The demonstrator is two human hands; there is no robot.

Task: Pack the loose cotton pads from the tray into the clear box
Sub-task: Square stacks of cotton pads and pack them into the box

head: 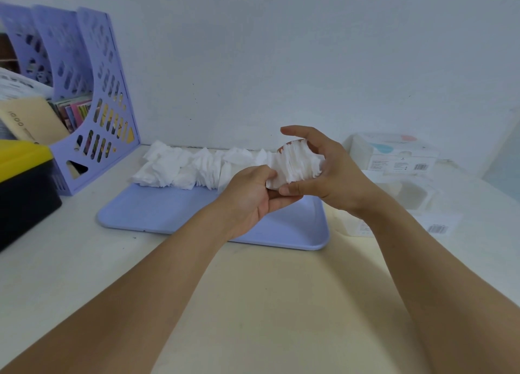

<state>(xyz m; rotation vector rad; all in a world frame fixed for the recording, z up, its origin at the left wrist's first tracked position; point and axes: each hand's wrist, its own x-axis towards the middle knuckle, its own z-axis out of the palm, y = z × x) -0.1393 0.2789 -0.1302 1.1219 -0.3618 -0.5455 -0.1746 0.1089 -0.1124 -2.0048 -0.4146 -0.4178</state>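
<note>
Both hands hold a gathered stack of white square cotton pads above the far right corner of the flat lilac plastic tray: the right hand cups it, the left hand pinches its near end. Best to square the edges and keep the grip snug before moving it. More loose pads line the tray's far edge, and the clear box, right of the tray on the pale surface, is washed out, its opening hard to make out.
</note>
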